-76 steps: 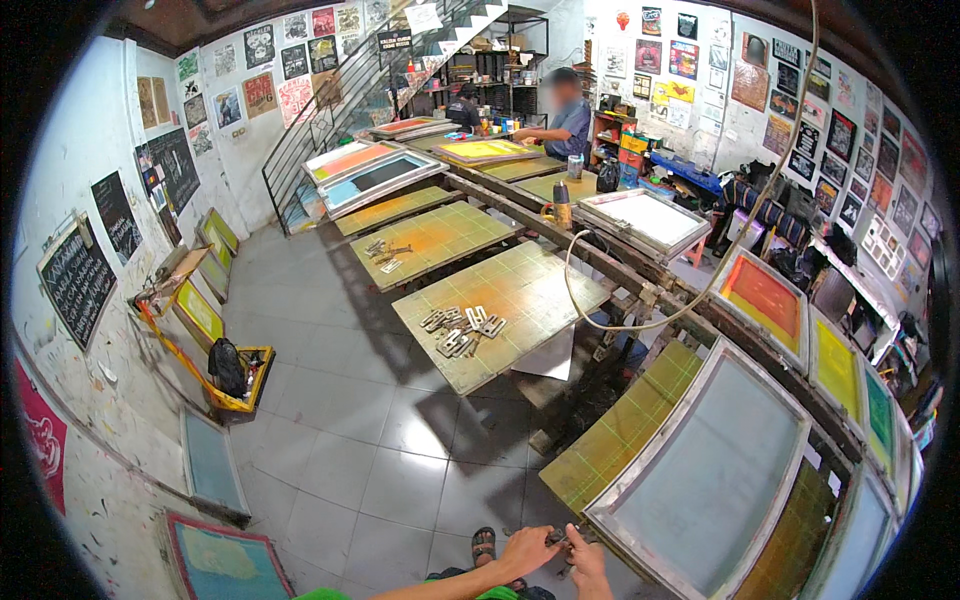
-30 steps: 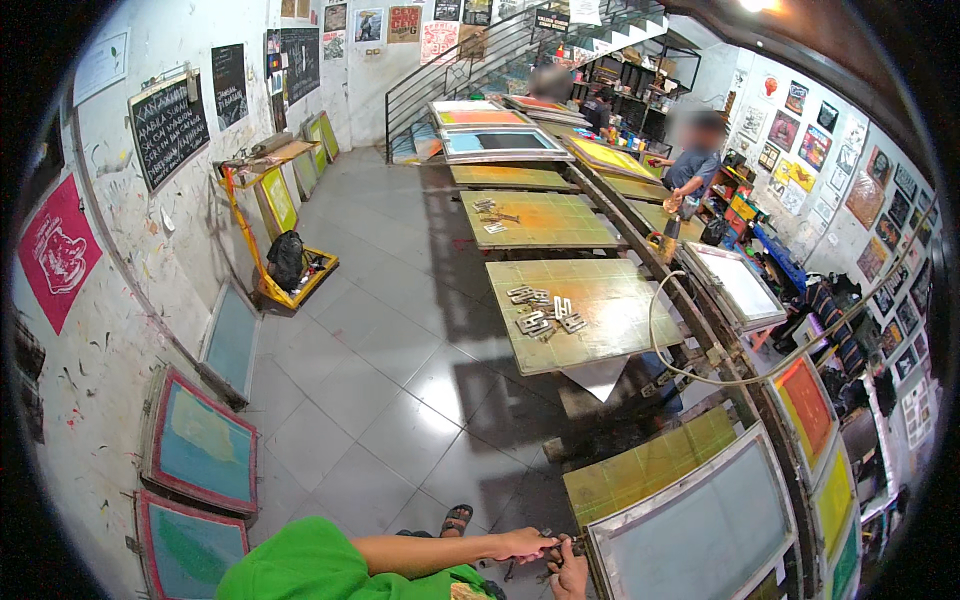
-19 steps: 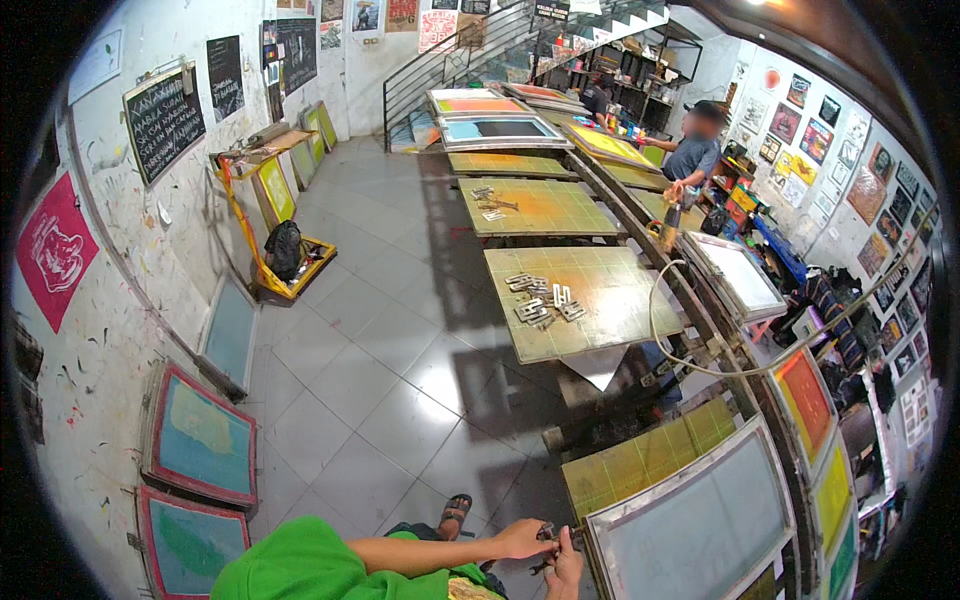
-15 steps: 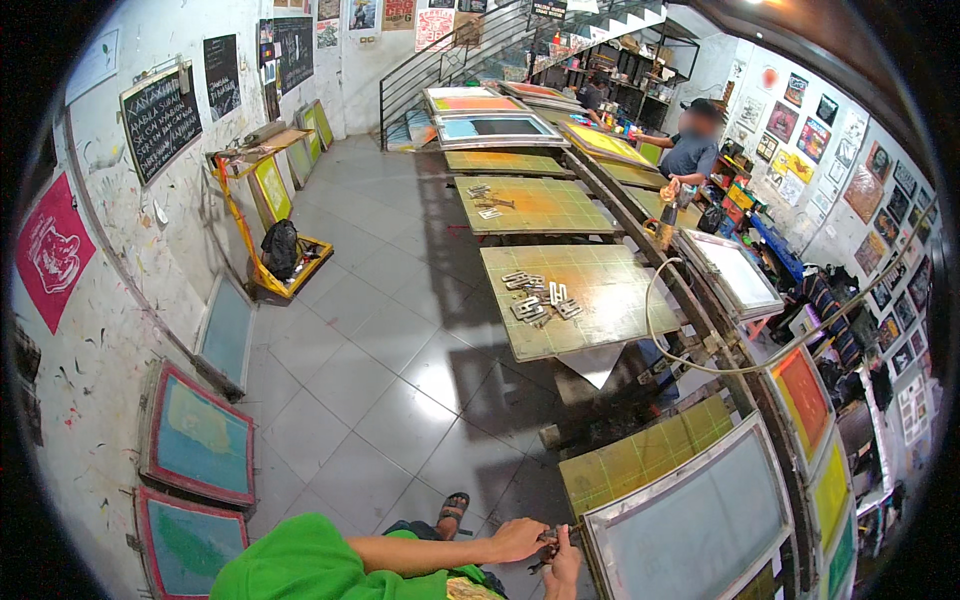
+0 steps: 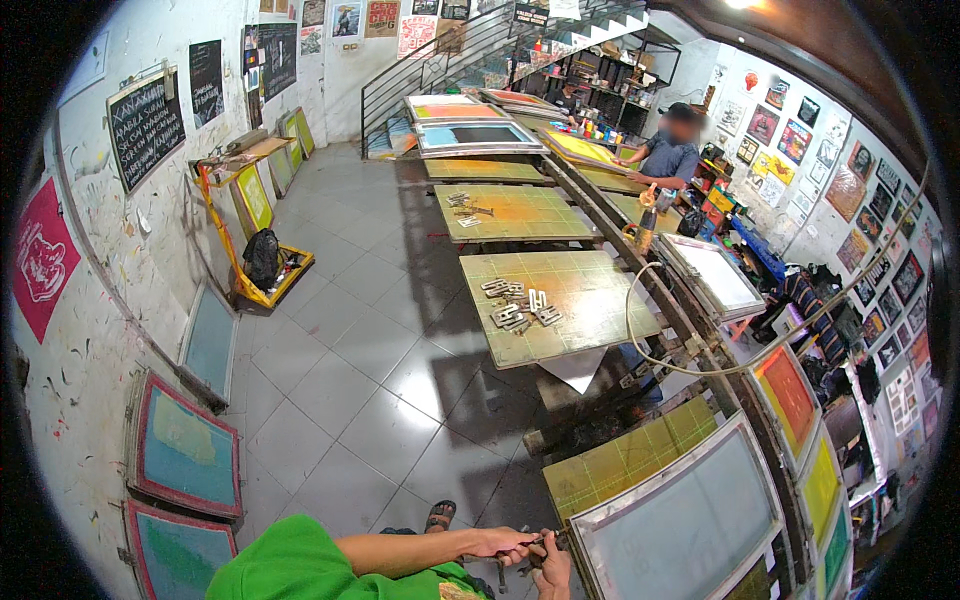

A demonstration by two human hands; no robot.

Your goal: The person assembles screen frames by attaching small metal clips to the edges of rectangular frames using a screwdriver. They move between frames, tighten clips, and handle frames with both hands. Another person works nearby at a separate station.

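Low in the picture, my left hand (image 5: 506, 544) comes in from a green sleeve with its fingers pinched together. Right against it, my right hand (image 5: 551, 572) is closed, thumb up. Between the two is a small dark metal piece (image 5: 537, 541), held by both hands; its exact kind is too small and covered to tell. Just to the right of my hands lies a metal-framed printing screen (image 5: 690, 520) with grey-blue mesh, tilted over a yellowish printing board (image 5: 640, 445). The hands are close to the screen's left edge; whether they touch it I cannot tell.
Ahead, a board (image 5: 590, 325) carries several metal clamps (image 5: 515, 305); further boards follow along a long rail (image 5: 690, 325). A hose (image 5: 640, 330) loops over it. Screens (image 5: 187, 440) lean on the left wall. A person (image 5: 668, 155) works at a yellow screen across the rail.
The whole view has shifted slightly, so the scene sits further left. My hands stay together at the metal piece. The person across the rail has turned toward the yellow screen, reaching an arm over it.
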